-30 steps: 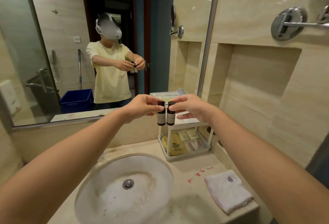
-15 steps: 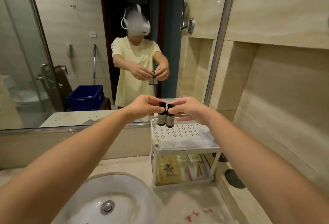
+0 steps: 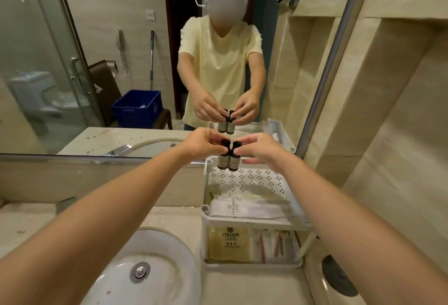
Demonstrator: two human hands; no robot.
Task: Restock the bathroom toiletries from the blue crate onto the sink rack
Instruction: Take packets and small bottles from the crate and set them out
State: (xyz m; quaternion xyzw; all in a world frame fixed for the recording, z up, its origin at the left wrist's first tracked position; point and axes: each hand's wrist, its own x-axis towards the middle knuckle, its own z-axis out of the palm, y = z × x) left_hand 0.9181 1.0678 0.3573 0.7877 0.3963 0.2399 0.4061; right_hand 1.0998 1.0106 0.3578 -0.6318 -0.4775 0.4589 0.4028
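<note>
Sink colours

Showing black caps, pale labels on left bottle and right bottle; gleaming white across the rack, dotted with clustered holes; glowing yellow on the sachet, blue on the crate.

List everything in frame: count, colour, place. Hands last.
small bottles: 2, dark with black caps, held side by side over the back of the rack's top tier
rack: 1, white, two tiers, on the counter right of the sink
sachets: several, white, front of the top tier
packet: 1, yellow, lower tier, left
slim packets: several, white and pink, lower tier, right
sink: 1, white, lower left
blue crate: 1, blue, reflected in the mirror
left hand: pinches the left bottle's cap
right hand: pinches the right bottle's cap
</note>
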